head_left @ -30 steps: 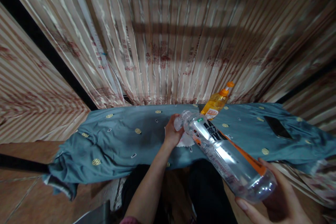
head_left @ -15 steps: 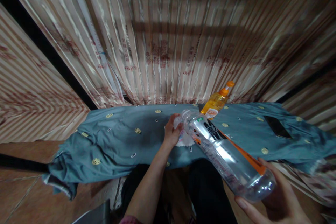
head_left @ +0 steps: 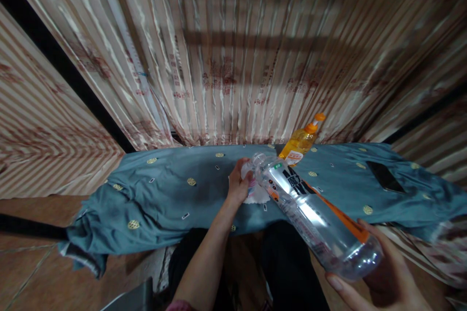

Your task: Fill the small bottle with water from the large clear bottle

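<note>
A clear plastic bottle (head_left: 310, 214) with a silver and orange label is held tilted, its neck toward the bench and its base toward me. My right hand (head_left: 383, 267) grips it around the base. At the neck end, my left hand (head_left: 239, 184) is closed on a white tissue (head_left: 257, 192), part of which hangs below the bottle's neck. Whether the left fingers also touch the neck I cannot tell. The bottle looks empty, and its mouth shows no cap that I can make out.
A teal cloth (head_left: 164, 194) with pineapple prints covers the narrow bench. On it stand an orange pump bottle (head_left: 299, 143) behind the clear bottle and a dark phone (head_left: 386, 176) at the right. Striped curtains (head_left: 226, 58) hang behind. A black pole (head_left: 32, 227) is at the left.
</note>
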`<state>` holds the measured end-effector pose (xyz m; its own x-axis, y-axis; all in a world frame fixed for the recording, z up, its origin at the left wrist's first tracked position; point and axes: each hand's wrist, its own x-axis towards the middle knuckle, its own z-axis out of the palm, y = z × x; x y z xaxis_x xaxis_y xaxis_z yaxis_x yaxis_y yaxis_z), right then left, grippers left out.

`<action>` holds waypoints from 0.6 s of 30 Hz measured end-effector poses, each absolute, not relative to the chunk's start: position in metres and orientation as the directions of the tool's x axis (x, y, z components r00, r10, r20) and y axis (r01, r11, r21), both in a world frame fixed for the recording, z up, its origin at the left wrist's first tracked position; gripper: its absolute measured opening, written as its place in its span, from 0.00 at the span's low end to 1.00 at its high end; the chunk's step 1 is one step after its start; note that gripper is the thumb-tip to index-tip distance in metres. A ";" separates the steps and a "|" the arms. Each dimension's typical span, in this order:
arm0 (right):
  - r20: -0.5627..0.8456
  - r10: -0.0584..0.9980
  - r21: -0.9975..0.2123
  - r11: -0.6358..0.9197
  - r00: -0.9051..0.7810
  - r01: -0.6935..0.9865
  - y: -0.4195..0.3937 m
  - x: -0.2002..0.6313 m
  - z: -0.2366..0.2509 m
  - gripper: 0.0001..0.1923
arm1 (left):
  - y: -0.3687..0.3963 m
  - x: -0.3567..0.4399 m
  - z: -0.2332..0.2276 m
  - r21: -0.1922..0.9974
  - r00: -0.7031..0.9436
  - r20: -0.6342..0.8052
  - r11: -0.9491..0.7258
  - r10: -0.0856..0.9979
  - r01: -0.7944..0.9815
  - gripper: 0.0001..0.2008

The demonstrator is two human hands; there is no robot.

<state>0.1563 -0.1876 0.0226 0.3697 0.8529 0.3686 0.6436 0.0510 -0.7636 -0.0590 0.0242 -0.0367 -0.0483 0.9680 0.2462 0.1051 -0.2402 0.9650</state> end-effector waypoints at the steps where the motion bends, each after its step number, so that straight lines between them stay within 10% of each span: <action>1: 0.369 0.855 -0.771 0.062 0.365 0.634 -0.187 0.156 0.023 0.44 | 0.024 -0.059 -0.036 0.963 -0.040 0.252 -0.247 0.967 0.113 0.15; 18: 0.354 0.860 -0.775 0.050 0.367 0.630 -0.188 0.157 0.020 0.48 | 0.023 -0.058 -0.032 0.955 -0.033 0.257 -0.249 0.966 0.160 0.17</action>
<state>0.1572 -0.1881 0.0201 0.3673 0.8601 0.3541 0.6297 0.0503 -0.7752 -0.0582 0.0234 -0.0317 -0.0327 0.9659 0.2568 0.1601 -0.2486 0.9553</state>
